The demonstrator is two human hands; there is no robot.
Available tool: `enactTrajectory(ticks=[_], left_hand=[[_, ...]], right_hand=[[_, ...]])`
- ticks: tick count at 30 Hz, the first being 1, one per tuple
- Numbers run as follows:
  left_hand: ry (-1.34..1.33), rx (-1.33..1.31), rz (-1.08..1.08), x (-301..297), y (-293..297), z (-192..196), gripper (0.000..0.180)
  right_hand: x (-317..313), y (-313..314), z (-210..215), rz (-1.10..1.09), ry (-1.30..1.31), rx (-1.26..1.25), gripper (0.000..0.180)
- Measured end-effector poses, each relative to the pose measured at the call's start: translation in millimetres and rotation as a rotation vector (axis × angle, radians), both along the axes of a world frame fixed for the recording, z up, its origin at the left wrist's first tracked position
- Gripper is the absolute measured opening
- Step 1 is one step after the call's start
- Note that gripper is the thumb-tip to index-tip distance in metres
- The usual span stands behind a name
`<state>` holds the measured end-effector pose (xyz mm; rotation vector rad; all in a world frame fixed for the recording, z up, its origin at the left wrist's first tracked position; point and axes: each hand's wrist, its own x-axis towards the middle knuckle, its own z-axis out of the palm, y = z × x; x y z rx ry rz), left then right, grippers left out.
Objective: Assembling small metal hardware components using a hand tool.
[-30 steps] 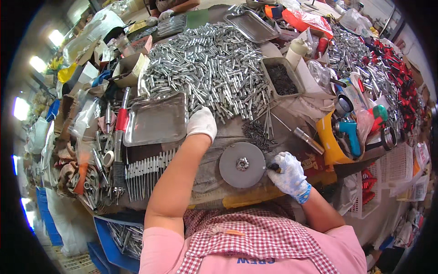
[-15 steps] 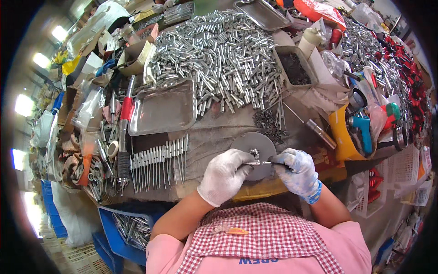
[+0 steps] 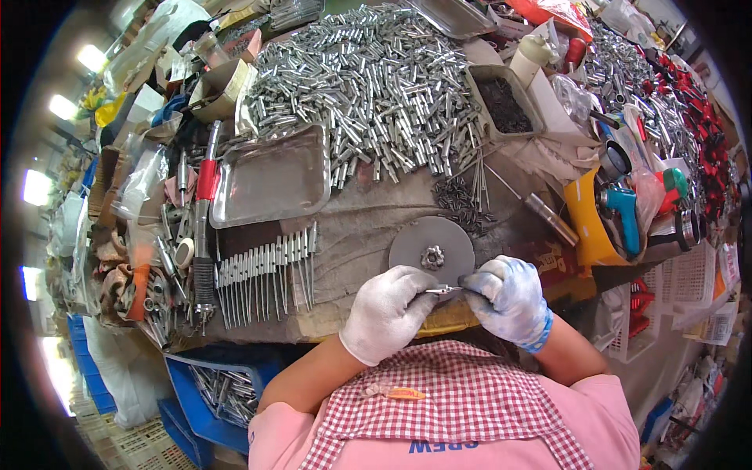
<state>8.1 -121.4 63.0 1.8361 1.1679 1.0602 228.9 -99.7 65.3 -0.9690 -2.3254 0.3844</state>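
My left hand (image 3: pixel 385 315), in a white glove, is closed in a pinch on one end of a small silvery metal pin-like part (image 3: pixel 444 290). At its other end, the fingertips of my right hand (image 3: pixel 511 302), in a blue-and-white glove, are pressed together on it. Both hands hover over the near edge of a round grey disc (image 3: pixel 407 239). A small knobbly metal piece (image 3: pixel 432 258) stands at the disc's middle. Beyond the disc lies a heap of small dark pins (image 3: pixel 456 202). Left of my left hand, thin rods with metal sleeves (image 3: pixel 270 262) lie in a row.
A big pile of metal tubes (image 3: pixel 368 94) covers the far table. An oblong metal tray (image 3: pixel 270 184) sits left of it, a bin of dark bits (image 3: pixel 505 108) right of it. A metal-handled screwdriver (image 3: pixel 551 219) and yellow holder (image 3: pixel 593 227) lie to the right. Below left stands a blue crate (image 3: pixel 188 392).
My hands and the metal part have come slightly toward me, away from the disc's middle, so the knobbly piece there shows more fully. The view has shifted a little.
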Motion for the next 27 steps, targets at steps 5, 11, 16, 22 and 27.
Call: enactTrajectory(ticks=[5,11,16,22,27], left_hand=[[0.115,0.076,-0.047,6,-1,-16,0.014],[0.126,0.055,0.033,4,-3,-33,0.010],[0.143,0.061,0.102,0,-1,-30,0.008],[0.095,0.063,0.086,1,-3,-33,0.009],[0.157,0.151,0.135,-1,-5,-45,0.012]], right_hand=[[3,-6,-19,-0.008,-0.109,0.108,0.029],[9,18,-17,0.023,-0.043,-0.112,0.032],[44,81,-39,-0.374,-0.207,-0.137,0.022],[20,108,-38,-0.353,-0.583,-0.236,0.017],[20,106,-47,-0.337,-0.625,-0.196,0.018]])
